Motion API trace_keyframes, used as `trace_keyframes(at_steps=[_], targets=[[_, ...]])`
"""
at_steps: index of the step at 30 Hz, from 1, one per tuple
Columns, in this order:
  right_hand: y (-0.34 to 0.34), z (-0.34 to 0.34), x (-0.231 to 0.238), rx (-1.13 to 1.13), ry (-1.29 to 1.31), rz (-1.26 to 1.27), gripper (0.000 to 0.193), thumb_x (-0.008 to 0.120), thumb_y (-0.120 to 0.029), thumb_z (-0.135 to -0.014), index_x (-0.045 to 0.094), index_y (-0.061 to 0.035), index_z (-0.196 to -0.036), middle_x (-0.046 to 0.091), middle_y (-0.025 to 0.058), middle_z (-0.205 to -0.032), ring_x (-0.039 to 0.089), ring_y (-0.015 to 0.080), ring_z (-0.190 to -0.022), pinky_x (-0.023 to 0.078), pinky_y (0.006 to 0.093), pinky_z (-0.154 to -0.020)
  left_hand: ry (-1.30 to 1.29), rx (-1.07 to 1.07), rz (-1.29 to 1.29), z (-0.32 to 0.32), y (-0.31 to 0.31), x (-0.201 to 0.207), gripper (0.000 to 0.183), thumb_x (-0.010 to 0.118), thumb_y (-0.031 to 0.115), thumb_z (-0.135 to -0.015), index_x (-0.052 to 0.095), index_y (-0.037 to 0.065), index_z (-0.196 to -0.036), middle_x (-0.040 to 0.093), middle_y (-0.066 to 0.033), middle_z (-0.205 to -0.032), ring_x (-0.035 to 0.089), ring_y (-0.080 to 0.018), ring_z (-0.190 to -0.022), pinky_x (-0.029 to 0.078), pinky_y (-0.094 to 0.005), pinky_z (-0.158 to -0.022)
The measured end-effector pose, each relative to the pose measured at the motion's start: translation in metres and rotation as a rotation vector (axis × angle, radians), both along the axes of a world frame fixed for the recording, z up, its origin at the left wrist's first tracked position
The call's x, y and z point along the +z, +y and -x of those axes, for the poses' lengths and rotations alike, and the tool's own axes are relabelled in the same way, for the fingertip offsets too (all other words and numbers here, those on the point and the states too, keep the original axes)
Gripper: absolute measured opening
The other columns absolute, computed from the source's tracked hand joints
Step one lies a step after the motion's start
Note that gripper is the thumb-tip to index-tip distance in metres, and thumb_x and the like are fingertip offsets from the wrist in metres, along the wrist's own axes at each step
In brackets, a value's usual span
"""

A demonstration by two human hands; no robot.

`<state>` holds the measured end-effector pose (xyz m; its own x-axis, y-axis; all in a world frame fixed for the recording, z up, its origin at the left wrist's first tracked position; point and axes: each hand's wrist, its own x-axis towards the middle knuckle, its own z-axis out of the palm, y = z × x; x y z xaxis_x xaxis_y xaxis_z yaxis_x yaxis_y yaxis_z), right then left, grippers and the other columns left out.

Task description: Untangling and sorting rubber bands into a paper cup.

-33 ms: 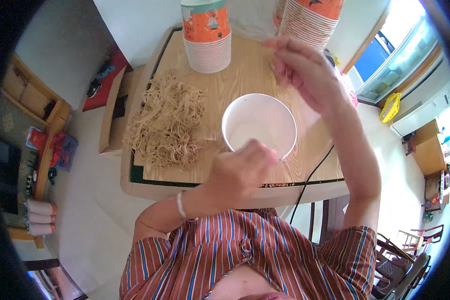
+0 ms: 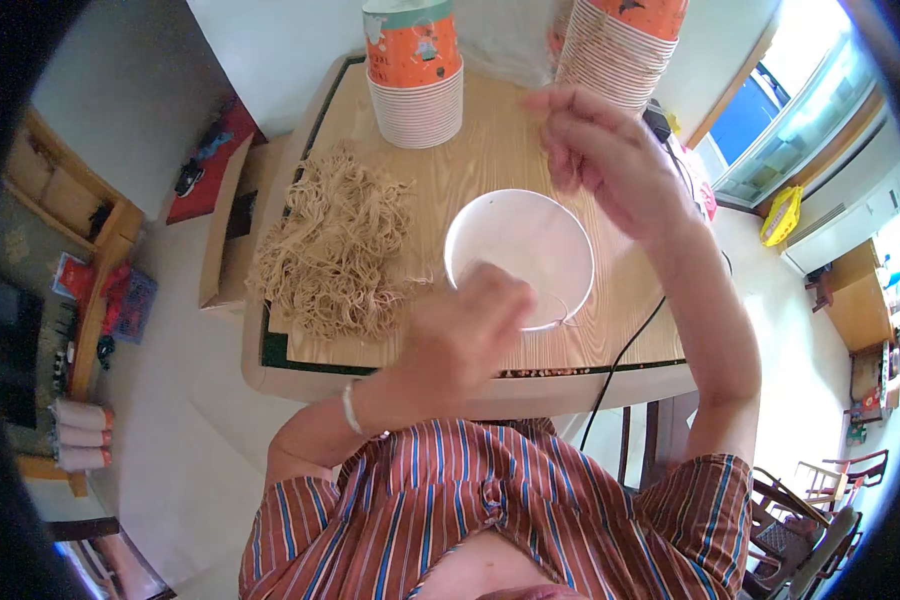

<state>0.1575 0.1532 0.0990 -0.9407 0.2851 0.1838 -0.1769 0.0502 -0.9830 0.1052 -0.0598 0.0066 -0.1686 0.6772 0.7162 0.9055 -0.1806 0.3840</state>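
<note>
A white paper bucket [image 2: 515, 215] stands on the wooden table, its mouth toward me. My left hand [image 2: 470, 325], a pale band at its wrist, is over the bucket's near left rim. Its fingers are curled together and blurred; what they hold, if anything, cannot be made out. Beyond the bucket's right side my right hand [image 2: 610, 155] is raised, its fingers loosely bent and apart, with nothing visible in them. A thin strand [image 2: 567, 318] hangs at the near right rim. Left of the bucket lies a tangled heap of beige strings [image 2: 340, 250].
A stack of orange and white paper buckets [image 2: 415, 105] stands at the table's far side, and another stack [image 2: 620, 60] at the far right. A black cable [image 2: 625, 345] crosses the right table edge. A cardboard box [image 2: 225, 240] sits on the floor at the left.
My left hand has shifted a little left, away from the near right rim. My right hand has come slightly nearer to me. The bucket and the string heap stay in place.
</note>
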Motion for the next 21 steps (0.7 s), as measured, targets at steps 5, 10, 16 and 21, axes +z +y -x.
trace_keyframes(at_steps=[5, 10, 16, 21], targets=[[-0.016, -0.017, -0.020, 0.135, 0.035, -0.255, 0.035, 0.049, -0.006, -0.096, 0.049, 0.0002, -0.130, 0.044, -0.0042, -0.074, 0.047, 0.0077, -0.073, 0.041, 0.0215, -0.070, -0.436, 0.180, -0.106, 0.050, 0.001, 0.026, 0.011, 0.063, 0.004, -0.091, 0.064, 0.001, -0.101, 0.059, -0.0079, -0.099, 0.058, -0.0110, -0.071, 0.050, -0.0266, -0.058], [-0.024, -0.017, -0.019, 0.158, -0.025, -0.295, 0.036, 0.046, -0.003, -0.095, 0.047, -0.0020, -0.131, 0.047, -0.0036, -0.074, 0.047, 0.0061, -0.072, 0.042, 0.0214, -0.067, -0.651, -0.019, -0.019, 0.067, 0.017, 0.032, 0.018, 0.060, 0.009, -0.095, 0.066, 0.002, -0.110, 0.061, -0.0044, -0.103, 0.058, -0.0069, -0.072, 0.050, -0.0217, -0.060], [-0.029, -0.019, -0.020, 0.115, -0.003, -0.271, 0.036, 0.046, -0.002, -0.095, 0.045, -0.0023, -0.132, 0.045, -0.0037, -0.074, 0.047, 0.0064, -0.072, 0.041, 0.0212, -0.068, -0.978, -0.268, 0.379, 0.066, 0.030, 0.031, 0.024, 0.067, 0.022, -0.093, 0.069, 0.001, -0.105, 0.062, 0.0029, -0.076, 0.055, -0.0042, -0.063, 0.048, -0.0198, -0.058], [-0.027, -0.023, -0.028, 0.067, 0.017, -0.233, 0.035, 0.046, -0.003, -0.096, 0.046, -0.0024, -0.131, 0.046, -0.0034, -0.074, 0.046, 0.0071, -0.073, 0.039, 0.0217, -0.069, -0.954, -0.286, 0.418, 0.070, 0.030, 0.018, 0.015, 0.066, 0.017, -0.092, 0.070, 0.003, -0.097, 0.061, 0.0035, -0.073, 0.055, -0.0030, -0.061, 0.044, -0.0188, -0.054]])
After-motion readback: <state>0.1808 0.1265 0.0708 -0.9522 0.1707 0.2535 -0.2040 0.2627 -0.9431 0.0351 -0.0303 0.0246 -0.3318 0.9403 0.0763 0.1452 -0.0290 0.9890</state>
